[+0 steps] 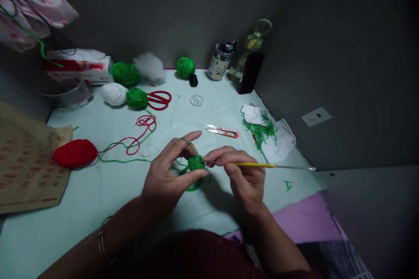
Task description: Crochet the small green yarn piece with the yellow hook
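Between the thumb and fingers of my left hand [170, 170] is a small green crochet piece [195, 163]. A strand of green yarn runs over the left index finger. My right hand [244, 172] grips a crochet hook [255, 165] with a yellow handle, its tip meeting the crochet piece. The hook's far metal end points right. More green yarn or crochet work [192, 186] shows below the left thumb, partly hidden. Just beyond the hands lie thread snips [223, 131] with orange handles.
Red yarn [76, 153] and tangled strands lie left, beside a paper bag [29, 161]. Toward the back are red-handled scissors [159, 100], green yarn balls [125, 73], white stuffing [149, 66], a pen cup [218, 63], a bottle [238, 63] and a phone [251, 73]. Yarn scraps [262, 130] lie right.
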The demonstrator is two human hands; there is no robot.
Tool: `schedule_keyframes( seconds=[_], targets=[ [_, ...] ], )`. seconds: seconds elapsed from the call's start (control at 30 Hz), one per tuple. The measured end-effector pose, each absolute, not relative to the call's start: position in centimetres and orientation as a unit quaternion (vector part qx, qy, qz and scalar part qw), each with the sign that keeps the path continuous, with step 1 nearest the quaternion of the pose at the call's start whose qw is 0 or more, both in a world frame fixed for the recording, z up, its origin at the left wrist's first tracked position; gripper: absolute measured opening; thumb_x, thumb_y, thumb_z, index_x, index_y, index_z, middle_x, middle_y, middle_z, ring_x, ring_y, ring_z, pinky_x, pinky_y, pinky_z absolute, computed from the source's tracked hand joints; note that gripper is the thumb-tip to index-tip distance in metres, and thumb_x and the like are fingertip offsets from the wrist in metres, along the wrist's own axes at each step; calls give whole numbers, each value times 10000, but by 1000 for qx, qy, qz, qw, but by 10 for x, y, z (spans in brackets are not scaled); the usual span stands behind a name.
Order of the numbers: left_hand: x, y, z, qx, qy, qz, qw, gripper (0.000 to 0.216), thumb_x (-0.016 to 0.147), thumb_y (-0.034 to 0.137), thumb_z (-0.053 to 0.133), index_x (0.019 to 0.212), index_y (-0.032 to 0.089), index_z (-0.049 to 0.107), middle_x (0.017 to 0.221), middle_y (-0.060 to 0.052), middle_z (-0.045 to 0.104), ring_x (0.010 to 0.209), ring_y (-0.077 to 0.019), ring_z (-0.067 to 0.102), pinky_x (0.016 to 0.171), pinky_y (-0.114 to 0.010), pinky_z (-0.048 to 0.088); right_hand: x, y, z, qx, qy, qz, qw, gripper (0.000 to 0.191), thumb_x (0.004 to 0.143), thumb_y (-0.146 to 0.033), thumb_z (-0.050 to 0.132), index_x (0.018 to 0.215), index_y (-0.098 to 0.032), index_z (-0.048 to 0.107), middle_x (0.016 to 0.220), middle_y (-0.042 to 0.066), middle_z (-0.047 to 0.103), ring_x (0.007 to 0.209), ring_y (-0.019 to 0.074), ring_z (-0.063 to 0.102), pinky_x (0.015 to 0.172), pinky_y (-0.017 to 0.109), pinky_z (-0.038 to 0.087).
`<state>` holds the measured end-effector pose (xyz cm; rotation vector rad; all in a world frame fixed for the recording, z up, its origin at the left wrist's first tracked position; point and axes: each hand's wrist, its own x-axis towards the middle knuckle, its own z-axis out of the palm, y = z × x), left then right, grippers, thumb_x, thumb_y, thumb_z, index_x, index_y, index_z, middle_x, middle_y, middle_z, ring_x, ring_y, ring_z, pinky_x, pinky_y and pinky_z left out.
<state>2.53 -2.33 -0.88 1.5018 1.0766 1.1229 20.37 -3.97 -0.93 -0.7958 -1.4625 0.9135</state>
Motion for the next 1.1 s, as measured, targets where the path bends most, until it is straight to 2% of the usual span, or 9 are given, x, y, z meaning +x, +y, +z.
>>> schedule_keyframes(
  seconds=[0.17,0.33,0.43,0.5,0.7,0.77,1.1],
  targets=[
    [24,-21,-10,614,437,460,469,601,771,177,811,1334,285,633,930,22,598,896,-147,597,895,-307,497,205,-38,-9,-335,-661,370,561,201,990,-180,545,1056,-254,720,1009,53,762,945,187,716,821,387,613],
    [24,-19,-13,629,438,471,437,548,787,109,746,1305,261,646,926,22,602,869,-139,585,858,-299,492,201,-44,-9,-336,-776,182,501,233,974,-115,533,1142,-194,674,1082,124,742,960,203,708,783,395,623],
    [24,-19,-14,640,439,478,412,579,774,50,712,1305,269,641,936,25,607,866,-135,576,842,-290,492,194,-49,-14,-350,-807,58,471,252,965,-103,538,1177,-175,652,1105,153,736,1033,229,702,789,406,635],
    [24,-20,-14,643,442,479,401,595,763,32,706,1303,276,641,932,30,606,859,-133,567,837,-285,490,191,-51,-18,-350,-805,29,478,265,961,-103,548,1196,-173,647,1124,161,735,1073,241,695,803,419,636],
    [24,-21,-10,626,444,478,428,555,774,140,772,1302,248,642,895,29,571,854,-141,554,834,-297,484,191,-51,-17,-348,-706,240,567,221,982,-129,539,1111,-208,700,1084,103,756,983,197,715,798,388,616],
    [24,-21,-9,622,444,478,434,555,775,159,783,1304,248,642,885,27,564,857,-145,552,842,-307,480,192,-50,-15,-345,-683,275,582,232,979,-113,538,1100,-212,709,1076,89,762,989,195,716,817,391,607],
    [24,-19,-9,642,440,469,417,494,787,142,750,1265,231,660,897,19,591,818,-139,555,810,-309,489,193,-47,-10,-354,-701,267,559,204,974,-123,555,1067,-208,715,1046,96,768,960,194,724,795,396,620]
  ],
)
